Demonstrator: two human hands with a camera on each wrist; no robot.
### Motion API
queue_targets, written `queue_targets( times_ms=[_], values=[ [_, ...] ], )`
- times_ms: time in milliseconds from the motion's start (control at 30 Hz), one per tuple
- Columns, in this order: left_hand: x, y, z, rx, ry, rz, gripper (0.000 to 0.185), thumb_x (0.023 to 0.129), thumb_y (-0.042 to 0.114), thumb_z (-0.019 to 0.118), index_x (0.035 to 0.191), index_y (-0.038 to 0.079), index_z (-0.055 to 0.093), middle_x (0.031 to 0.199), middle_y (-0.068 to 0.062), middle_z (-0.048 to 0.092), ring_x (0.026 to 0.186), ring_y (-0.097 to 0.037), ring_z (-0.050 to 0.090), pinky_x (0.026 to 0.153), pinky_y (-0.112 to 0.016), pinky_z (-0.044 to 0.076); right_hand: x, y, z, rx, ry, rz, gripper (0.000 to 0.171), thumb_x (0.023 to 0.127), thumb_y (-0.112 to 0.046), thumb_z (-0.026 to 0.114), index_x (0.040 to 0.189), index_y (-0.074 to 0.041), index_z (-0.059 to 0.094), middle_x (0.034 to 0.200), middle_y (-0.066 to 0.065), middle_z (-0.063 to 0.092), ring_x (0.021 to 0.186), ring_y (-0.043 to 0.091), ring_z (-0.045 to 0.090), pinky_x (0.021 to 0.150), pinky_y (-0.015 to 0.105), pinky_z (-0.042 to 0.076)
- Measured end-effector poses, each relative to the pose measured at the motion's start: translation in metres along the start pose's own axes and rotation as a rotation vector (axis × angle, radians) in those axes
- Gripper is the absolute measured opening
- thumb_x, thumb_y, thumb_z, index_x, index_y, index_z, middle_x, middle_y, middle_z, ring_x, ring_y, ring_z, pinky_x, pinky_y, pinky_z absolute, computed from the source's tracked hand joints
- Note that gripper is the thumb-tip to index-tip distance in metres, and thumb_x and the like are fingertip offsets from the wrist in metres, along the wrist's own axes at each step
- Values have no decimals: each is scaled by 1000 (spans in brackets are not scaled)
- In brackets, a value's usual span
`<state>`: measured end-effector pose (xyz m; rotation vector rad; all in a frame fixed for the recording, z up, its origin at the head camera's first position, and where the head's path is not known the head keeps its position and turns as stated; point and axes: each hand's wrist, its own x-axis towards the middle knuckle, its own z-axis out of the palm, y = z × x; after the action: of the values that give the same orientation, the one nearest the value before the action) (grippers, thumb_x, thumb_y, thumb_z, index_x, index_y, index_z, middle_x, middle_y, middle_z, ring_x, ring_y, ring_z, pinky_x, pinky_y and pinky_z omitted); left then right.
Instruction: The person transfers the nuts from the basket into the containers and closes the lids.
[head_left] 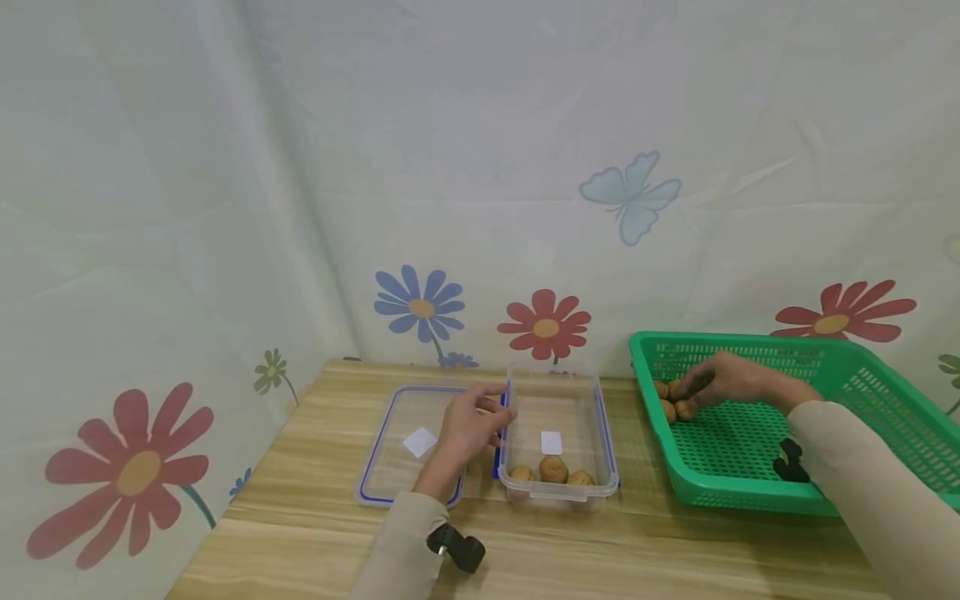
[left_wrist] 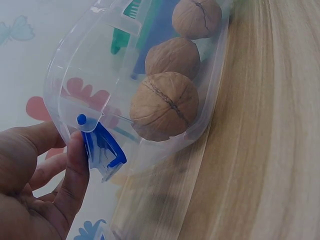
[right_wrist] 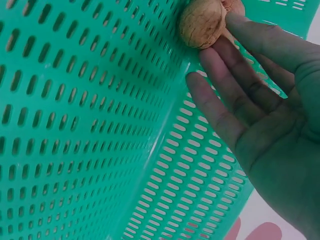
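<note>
My left hand [head_left: 467, 427] holds the left rim of a clear plastic container [head_left: 609, 450], fingertips at its blue latch [left_wrist: 105, 147]. Inside lie three walnuts [head_left: 553, 469] along the near end, with a small white packet [head_left: 551, 442] behind them. Over at the right, my right hand [head_left: 726, 379] reaches down into a green basket [head_left: 750, 493]. Its thumb and fingers pinch a walnut [right_wrist: 202, 24] at the basket's left end, where several walnuts [head_left: 662, 390] sit together. Another walnut [right_wrist: 234, 6] is partly hidden behind the thumb.
Left of the container, a clear lid [head_left: 382, 446] with a blue seal lies flat on the wooden table [head_left: 300, 500], a white square packet [head_left: 419, 442] on it. A flower-printed cloth [head_left: 480, 208] hangs behind the table. Both wrists wear small black cameras [head_left: 457, 547].
</note>
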<state>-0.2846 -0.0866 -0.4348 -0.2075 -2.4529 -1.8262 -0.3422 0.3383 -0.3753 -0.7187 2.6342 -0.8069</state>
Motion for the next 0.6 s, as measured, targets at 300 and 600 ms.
queue_targets(
  times_ms=[300, 600],
  values=[
    [1, -1, 1, -17, -5, 6, 42, 95, 3, 78, 136, 0, 68, 99, -15, 69, 57, -15, 65, 56, -34, 65, 0, 3, 3, -24, -43, 14, 25, 96, -7, 75, 117, 6, 76, 113, 13, 74, 102, 28, 69, 81, 44, 64],
    [1, -2, 0, -20, -8, 3, 43, 95, 4, 78, 137, 0, 68, 100, -16, 69, 57, -16, 65, 57, -36, 66, 1, 2, 2, -41, -66, 38, 23, 96, -12, 78, 113, 5, 76, 109, 8, 73, 96, 22, 68, 79, 41, 63]
  ],
)
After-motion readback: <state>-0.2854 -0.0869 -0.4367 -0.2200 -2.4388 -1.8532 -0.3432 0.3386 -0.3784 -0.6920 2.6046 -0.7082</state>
